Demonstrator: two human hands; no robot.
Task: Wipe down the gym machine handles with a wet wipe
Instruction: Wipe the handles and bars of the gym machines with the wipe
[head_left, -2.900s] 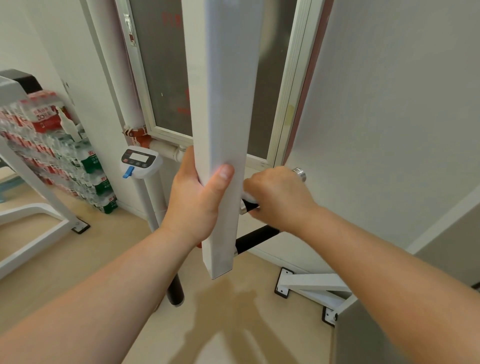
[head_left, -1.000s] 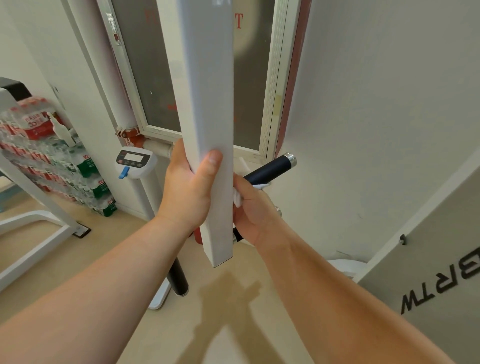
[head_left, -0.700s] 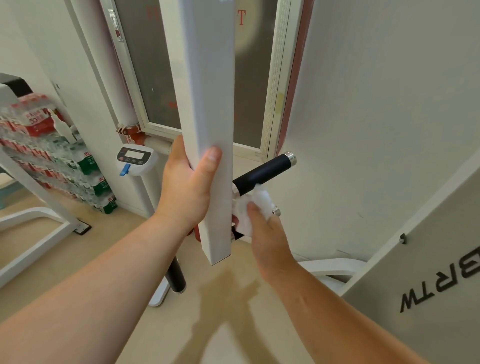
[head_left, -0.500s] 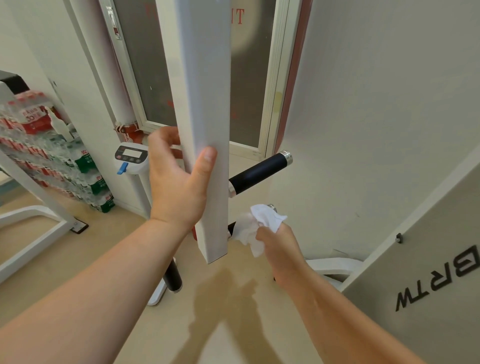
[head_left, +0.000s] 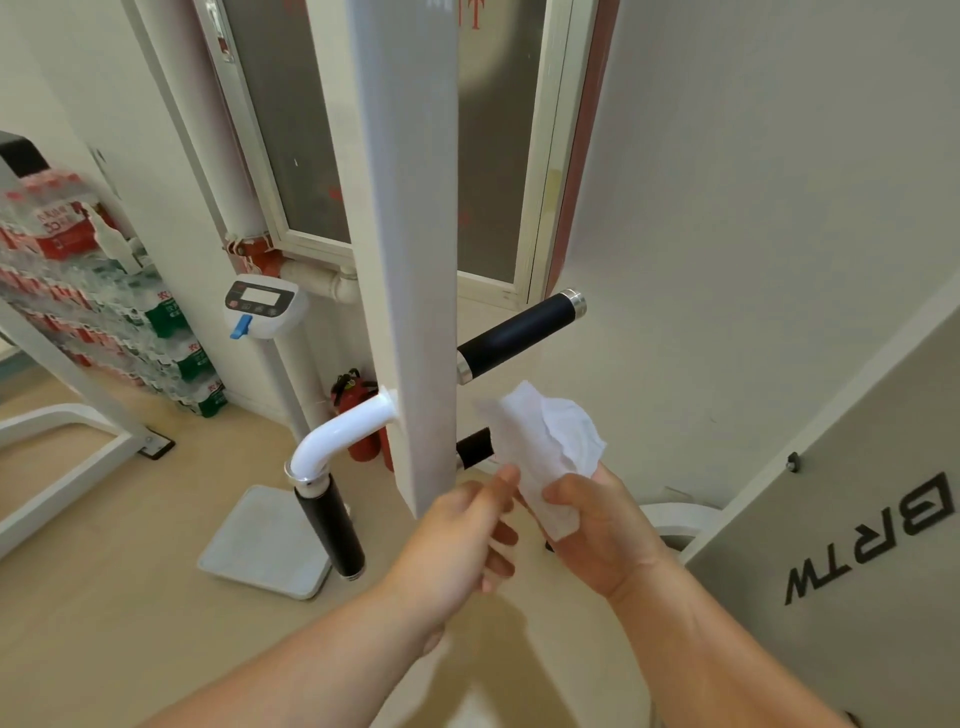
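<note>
Red- and green-labelled packs of bottled water (head_left: 78, 291) are sitting stacked against the far left wall. A white frame leg (head_left: 78, 415) is running along the floor in front of them. Next, a standing scale is showing its display head (head_left: 260, 306) on a pole, and its flat base (head_left: 265, 540) is lying on the tan floor. In front of that pole, a white bent tube (head_left: 337, 431) is coming out of the left face of the white square post (head_left: 410, 234) and turning down into a black lower-left handle (head_left: 330, 525). A red fire extinguisher (head_left: 358, 415) is standing behind the tube, partly hidden.

The left hand (head_left: 457, 535) is hovering just below the post's bottom end, gripping nothing, with its fingers curling loosely. Its thumb is stretching toward the near edge of the wet wipe (head_left: 545, 441); whether it is touching the wipe cannot be told.

On the post's right side, the upper black handle (head_left: 514, 335) is jutting out bare. The lower black handle (head_left: 475, 447) is showing only a short stub, with the wipe covering the rest from view. The right hand (head_left: 602, 530) is clutching the crumpled white wipe, with the thumb pressing across its lower part and the fingers wrapping behind, holding it up just beside that stub. At the far right, a grey panel (head_left: 857, 545) is showing black letters.
</note>
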